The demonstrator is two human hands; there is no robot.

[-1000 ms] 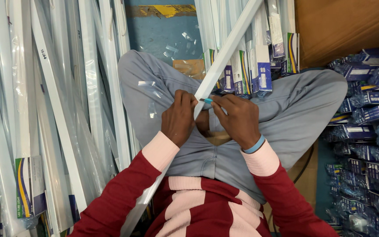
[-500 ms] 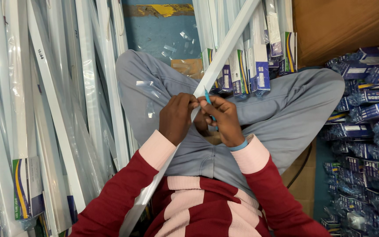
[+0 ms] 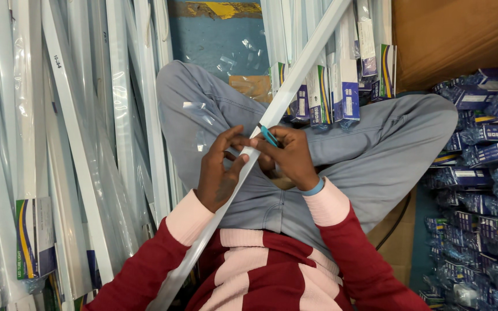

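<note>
A long white tube light [image 3: 295, 80] in clear plastic wrap lies slanted across my lap, from lower left to upper right. My left hand [image 3: 217, 173] rests under and against the tube, thumb and forefinger touching its wrap, the other fingers spread. My right hand [image 3: 289, 154] grips a small teal-handled tool [image 3: 269, 136] and presses its tip to the tube. I sit cross-legged in grey trousers and a red and pink striped sweater.
Many wrapped white tube lights [image 3: 76, 144] lie stacked on the left and more stand behind my knees [image 3: 341, 86]. Blue wrapped boxes [image 3: 485, 150] pile on the right. A brown cardboard carton [image 3: 456, 40] sits at the upper right.
My left hand has loosened its grip and spread its fingers along the tube. The right hand with the teal tool has shifted slightly up the tube.
</note>
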